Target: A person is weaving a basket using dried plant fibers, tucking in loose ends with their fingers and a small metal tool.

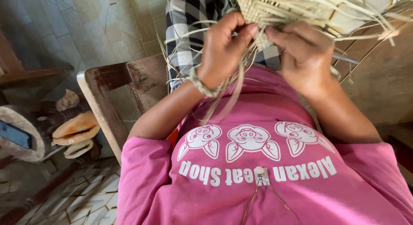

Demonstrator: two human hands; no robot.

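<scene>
— Tiled floor point(92, 31) on the left, worn wooden chair point(112, 104) beside the knee, plank wall point(380, 74) on the right; seen from the head camera only.

— Noted. And on the lap?

— Half-woven palm-leaf mat point(275, 12), lying over the checked cloth point(189, 18), with loose strips point(223, 93) fanning out and down.

— Hands?

— Left hand point(221, 50) curled nearly closed, thumb and forefinger pinching a strip at the woven edge. Right hand point(303, 52) curled too, fingertips pressing on the weave just beside; cannot tell whether pinching a strip or only holding it down.

— Doing it well?

— Probably by keeping the strip flat, pulling snug against the last row, holding the neighbours down with the other hand.

— Room to move?

— Tight on the right, near the wall; chair back close at the left elbow. Freer upward and toward the floor. Worth watching the strips hanging across the pink shirt point(258, 173) and round the left wrist for snags.
</scene>
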